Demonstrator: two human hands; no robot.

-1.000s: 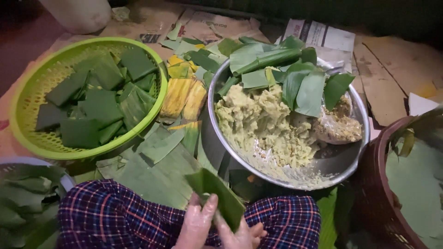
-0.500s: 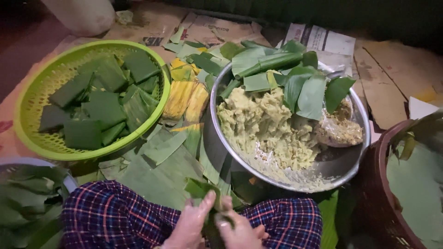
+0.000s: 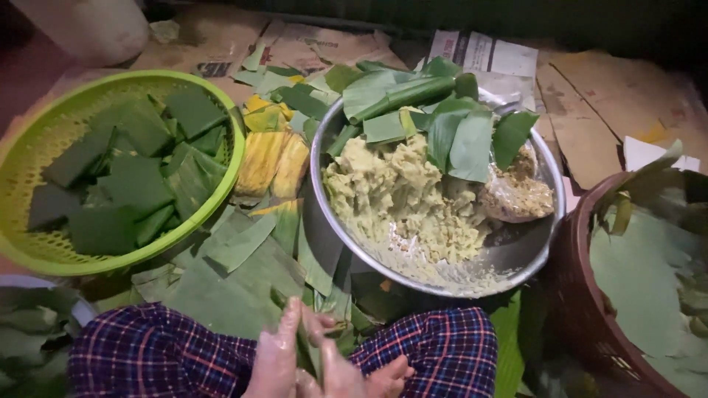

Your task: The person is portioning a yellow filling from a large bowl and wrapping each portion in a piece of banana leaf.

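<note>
My left hand (image 3: 276,357) and my right hand (image 3: 346,368) are pressed together low in the head view, between my knees in plaid trousers (image 3: 158,361). A folded green leaf piece (image 3: 304,346) is pinched between the two hands, mostly hidden by the fingers. Just beyond them lies a metal bowl (image 3: 516,258) holding pale yellow dough (image 3: 402,195), cut leaves and a small bag of brownish filling (image 3: 520,195). A green plastic basket (image 3: 221,199) at the left holds several leaf-wrapped flat parcels (image 3: 136,184).
Loose banana leaf strips (image 3: 236,273) and yellowed leaves (image 3: 273,158) cover the floor between basket and bowl. A brown basket (image 3: 582,309) lined with leaves stands at the right. Flattened cardboard (image 3: 590,96) lies behind. A leaf-filled container (image 3: 33,324) sits at the lower left.
The broad leaf piece I held up a second ago has been folded narrow between my hands, which have closed together and sunk slightly lower.
</note>
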